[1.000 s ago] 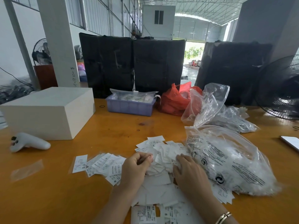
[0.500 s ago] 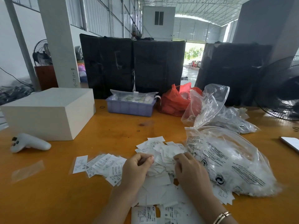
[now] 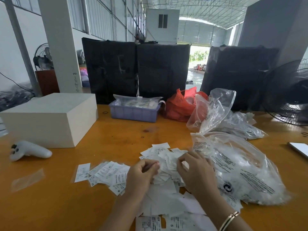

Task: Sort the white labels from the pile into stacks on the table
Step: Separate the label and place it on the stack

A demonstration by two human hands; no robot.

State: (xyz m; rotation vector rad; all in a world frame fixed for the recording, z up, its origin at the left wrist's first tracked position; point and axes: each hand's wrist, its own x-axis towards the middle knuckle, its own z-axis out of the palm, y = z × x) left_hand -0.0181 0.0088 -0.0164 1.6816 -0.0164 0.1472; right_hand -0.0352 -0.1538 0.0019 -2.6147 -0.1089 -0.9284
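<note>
- We see the left hand at lower centre of the frame, fingers curled in on the left edge of the pile of white labels; whether it actually pinches a label we cannot tell.
- Right hand just right of it, fingers bent down into the pile top, a white label showing under the fingertips; a firm grip we cannot confirm.
- Gold bracelet on the right wrist, bottom right.
- Pile sits mid-frame on the orange table, spreading toward the bottom edge under both forearms.
- Fanned row of labels lies just left of the left hand, printed side up, size letters visible.
- Clear printed bag full of white labels touches the pile's right side.
- More clear bags behind it, red bag further back.
- Purple tray at upper centre of the table.
- White box at left, white controller in front of it.
- Black fan at right edge.
</note>
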